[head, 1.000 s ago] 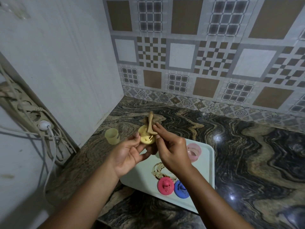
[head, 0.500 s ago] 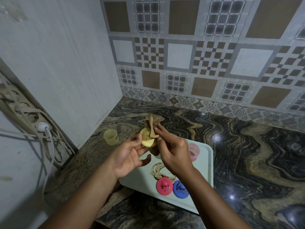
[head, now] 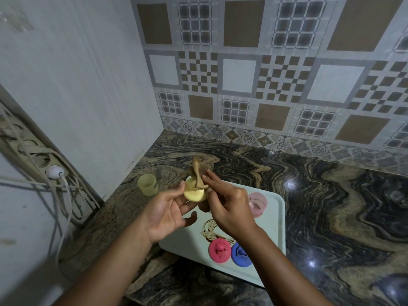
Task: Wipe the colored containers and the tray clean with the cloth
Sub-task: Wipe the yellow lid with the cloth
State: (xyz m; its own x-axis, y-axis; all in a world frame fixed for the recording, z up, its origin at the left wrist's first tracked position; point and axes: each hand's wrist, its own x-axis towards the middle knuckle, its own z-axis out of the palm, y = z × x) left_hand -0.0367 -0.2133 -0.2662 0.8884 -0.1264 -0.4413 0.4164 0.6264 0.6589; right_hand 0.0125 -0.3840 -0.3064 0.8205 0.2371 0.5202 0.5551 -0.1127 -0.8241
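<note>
At frame centre, your left hand (head: 164, 214) is still gripping the yellow lid (head: 194, 193) while your right hand (head: 229, 206) is pinching the cloth (head: 197, 173), barely shifting across it. I judge you are still wiping the lid, and the stained tray (head: 276, 228) below is waiting.

The right hand (head: 229, 208) is hiding the lower end of the cloth (head: 197, 171) behind its fingers (head: 215, 181); below them, its forearm (head: 276, 261) is covering part of the blue lid (head: 239, 253).

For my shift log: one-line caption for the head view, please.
Left hand holds a yellow lid while the right hand presses a brown cloth onto it, above the stained tray.
</note>
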